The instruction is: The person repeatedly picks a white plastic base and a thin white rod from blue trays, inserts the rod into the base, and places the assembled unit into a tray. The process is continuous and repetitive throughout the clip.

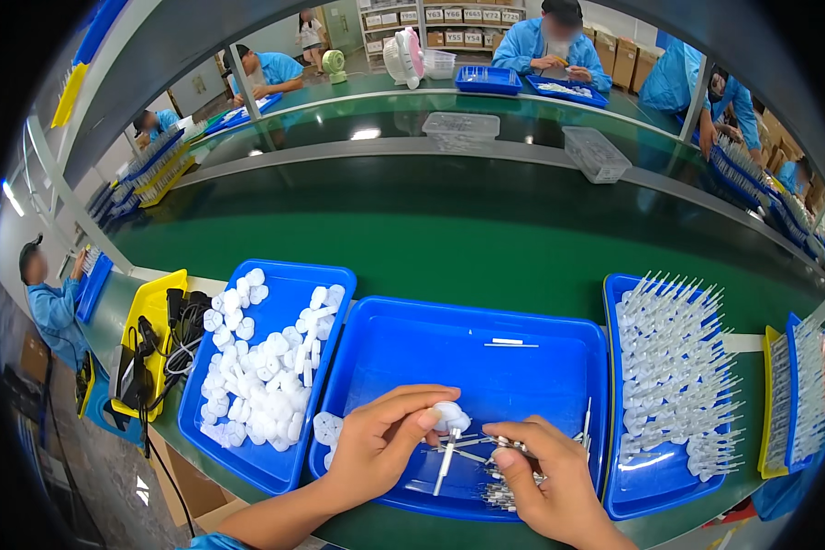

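Observation:
Over the middle blue tray (431, 335), my left hand (371, 449) pinches a white rounded plastic piece (451, 418) between thumb and fingers. From that piece a thin white-and-metal rod (445, 467) points down toward the tray. My right hand (559, 481) is closed close by on the right, its thumb and forefinger holding a few thin metal rods (513, 445), partly hidden by the fingers. Beneath it lies a bundle of similar loose rods (500, 496). More white round pieces (326, 428) sit at the tray's left edge, next to my left hand.
The left blue tray (238, 472) holds a heap of white pieces; the right blue tray (651, 495) holds rows of pieces with rods upright. A yellow tray (170, 289) with black cables stands far left. Beyond the green belt (431, 225), clear boxes (598, 154) and co-workers appear.

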The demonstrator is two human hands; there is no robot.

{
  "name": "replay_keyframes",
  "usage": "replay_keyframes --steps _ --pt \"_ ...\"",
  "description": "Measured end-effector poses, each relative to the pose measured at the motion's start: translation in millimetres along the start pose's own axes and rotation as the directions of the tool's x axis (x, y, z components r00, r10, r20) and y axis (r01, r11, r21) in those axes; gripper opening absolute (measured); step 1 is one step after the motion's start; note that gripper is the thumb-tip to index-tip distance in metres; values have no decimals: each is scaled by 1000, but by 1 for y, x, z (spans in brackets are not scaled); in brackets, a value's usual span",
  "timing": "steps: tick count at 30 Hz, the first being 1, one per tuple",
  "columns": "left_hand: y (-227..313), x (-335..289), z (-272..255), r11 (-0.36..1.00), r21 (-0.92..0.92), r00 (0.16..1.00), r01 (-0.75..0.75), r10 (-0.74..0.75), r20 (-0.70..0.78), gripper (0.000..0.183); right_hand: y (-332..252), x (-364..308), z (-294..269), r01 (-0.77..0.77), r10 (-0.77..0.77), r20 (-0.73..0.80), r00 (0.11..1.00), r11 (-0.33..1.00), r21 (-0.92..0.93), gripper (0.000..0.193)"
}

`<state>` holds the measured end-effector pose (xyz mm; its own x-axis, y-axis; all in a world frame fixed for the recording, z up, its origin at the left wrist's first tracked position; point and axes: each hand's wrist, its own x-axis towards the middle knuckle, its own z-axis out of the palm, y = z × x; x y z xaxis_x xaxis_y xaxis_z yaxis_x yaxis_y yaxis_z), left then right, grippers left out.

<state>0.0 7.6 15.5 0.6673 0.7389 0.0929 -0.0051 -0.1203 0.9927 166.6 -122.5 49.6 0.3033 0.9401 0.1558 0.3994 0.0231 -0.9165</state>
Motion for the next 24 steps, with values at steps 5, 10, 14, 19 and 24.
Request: replay_keyframes --steps 5,10,14,19,24 --pt "-8 -2 -1 949 -276 983 154 -118 144 19 6 0 0 42 -42 -13 999 999 9 19" --pt "-7 -1 -1 876 -434 973 210 -143 183 16 9 2 2 67 -69 -44 997 997 -46 14" --pt "-8 -2 -3 890 -412 975 195 -131 179 15 11 5 1 21 -23 -33 999 998 -61 10" --pt "-12 -3 -3 975 -213 978 -71 110 177 20 15 3 -2 -85 91 90 992 994 -65 12" --pt "-12 -4 0 969 -193 976 -152 179 127 24 3 1 -2 -60 63 114 991 998 -30 14"
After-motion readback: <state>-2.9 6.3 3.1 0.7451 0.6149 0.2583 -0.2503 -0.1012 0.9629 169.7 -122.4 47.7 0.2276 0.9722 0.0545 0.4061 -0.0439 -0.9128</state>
